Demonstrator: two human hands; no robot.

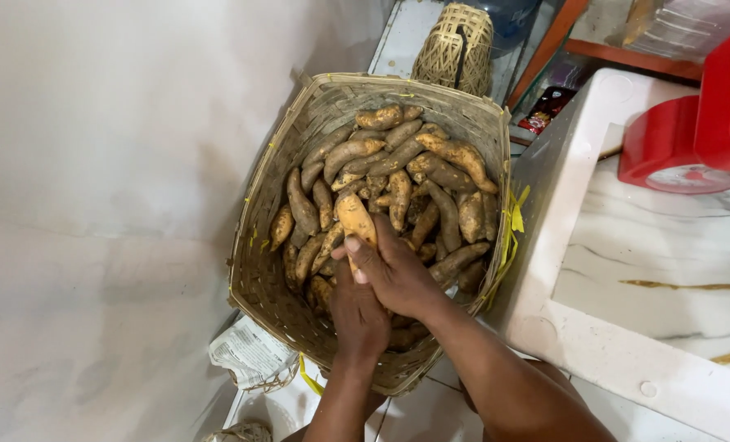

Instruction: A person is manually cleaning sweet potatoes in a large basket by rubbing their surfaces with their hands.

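A single orange-brown, soil-dusted sweet potato [355, 221] is held upright above the heap of similar tubers [398, 176] that fills the large woven bamboo basket [259, 270]. It is gripped by the right hand [394, 270], whose fingers are curled closed around its lower half, the thumb pressed against its side. The left hand [357, 315] is tucked just below and partly behind the right one; its fingers are hidden, so it cannot be told how far they are bent or whether anything is grasped by them. The basket is wedged between a pale wall [95, 205] and a white marble-patterned counter [651, 270], on which a red kitchen scale [684, 147] is set. A smaller woven basket [457, 47] is seen beyond the rim, and a folded newspaper [246, 352] lies on the tiled floor beside it.

Only the lower part of the tuber is held, and its skin is coated in loose dirt, so it could probably slip from the grip and drop back onto the pile. The heap is stacked loosely, and neighbouring tubers could be dislodged if they were knocked by either wrist
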